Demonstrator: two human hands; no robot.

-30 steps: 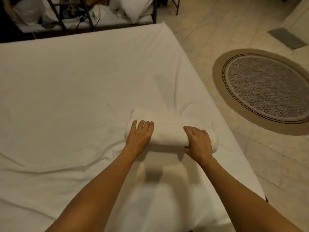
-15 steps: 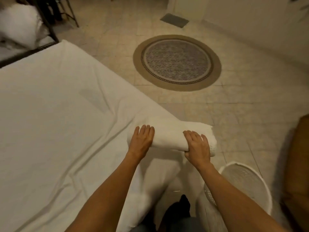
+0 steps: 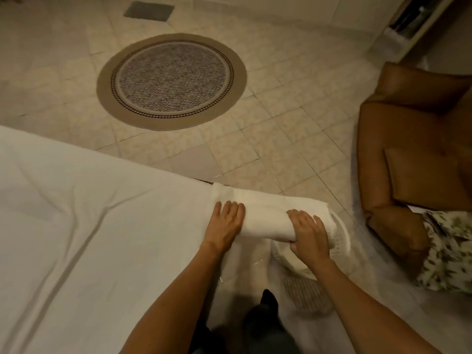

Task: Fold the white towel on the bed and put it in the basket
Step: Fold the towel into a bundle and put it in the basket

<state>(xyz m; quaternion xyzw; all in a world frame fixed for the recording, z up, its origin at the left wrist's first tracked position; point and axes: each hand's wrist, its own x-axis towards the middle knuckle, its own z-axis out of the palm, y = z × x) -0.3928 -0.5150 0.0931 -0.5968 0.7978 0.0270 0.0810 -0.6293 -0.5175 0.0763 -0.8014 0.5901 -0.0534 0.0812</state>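
The white towel is folded into a thick bundle and held in the air past the corner of the bed. My left hand grips its left end, fingers over the top. My right hand clasps its right end. The towel's right part hangs above the white basket, which stands on the floor beside the bed. Most of the basket is hidden by the towel and my right arm; only its rim and woven wall show.
A brown leather armchair with a floral cloth on it stands right of the basket. A round rug lies on the tiled floor ahead. My legs and a dark foot are below the towel.
Both hands have lifted the folded towel off the bed and carried it right, to above the basket. My view has swung right, bringing the armchair in.
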